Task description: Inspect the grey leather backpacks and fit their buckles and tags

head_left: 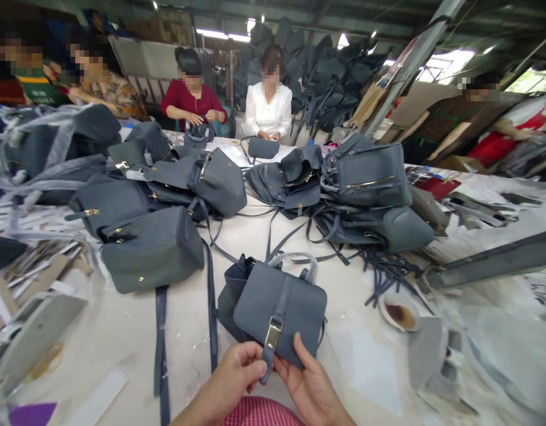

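Note:
A dark grey-blue handbag [259, 293] lies on the white table right in front of me, flap side up. A strap with a gold buckle [273, 332] runs down the middle of its flap. My left hand [241, 370] pinches the loose end of that strap [267, 358] between thumb and fingers. At the flap's lower right edge, my right hand [306, 378] grips the flap, thumb on top and fingers beneath. Clear plastic wraps the bag's top handle [294, 258].
Bags are heaped left [152, 251] and right [370, 171], their straps trailing across the table [188, 331]. A small dish [399, 312] with brown liquid stands at right, near a bundle of dark strips [383, 269]. Co-workers sit opposite, one in white [268, 109], one in red [193, 100].

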A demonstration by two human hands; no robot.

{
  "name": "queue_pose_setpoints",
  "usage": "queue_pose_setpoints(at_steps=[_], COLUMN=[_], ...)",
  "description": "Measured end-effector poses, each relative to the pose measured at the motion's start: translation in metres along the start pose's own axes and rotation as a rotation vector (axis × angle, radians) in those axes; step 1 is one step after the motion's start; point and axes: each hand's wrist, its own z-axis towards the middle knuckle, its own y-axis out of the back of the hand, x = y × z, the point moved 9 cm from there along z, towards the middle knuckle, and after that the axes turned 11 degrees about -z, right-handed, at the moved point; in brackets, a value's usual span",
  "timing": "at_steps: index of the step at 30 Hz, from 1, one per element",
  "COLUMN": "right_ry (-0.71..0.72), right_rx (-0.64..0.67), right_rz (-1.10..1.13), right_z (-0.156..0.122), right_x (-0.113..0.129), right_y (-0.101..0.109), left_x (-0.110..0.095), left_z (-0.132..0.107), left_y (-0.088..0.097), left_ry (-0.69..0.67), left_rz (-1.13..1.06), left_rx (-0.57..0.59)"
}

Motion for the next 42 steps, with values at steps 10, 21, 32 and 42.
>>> queue_pose_setpoints(at_steps=[10,21,32,42], right_ry=[0.093,0.059,0.098,0.124], right_rx=[-0.138,-0.174,-0.164,-0.147], right_rz=[-0.125,-0.066,-0.091,-0.216], right_z=[-0.026,-0.030,-0.027,-0.028], right_x=[0.029,0.026,0.025,0.020], right_y=[-0.003,0.002,0.005,0.007], left_x=[-0.108,-0.097,-0.080,-0.083], left_z=[-0.065,-0.057,-0.039,0.007], left_y=[-0.037,-0.068,-0.075,-0.115], left_ry=[-1.109,-1.245,-1.139,-0.957], left_rz=[1.135,1.382,1.621,1.683], left_rx=[-0.080,0.183,0.426,0.726])
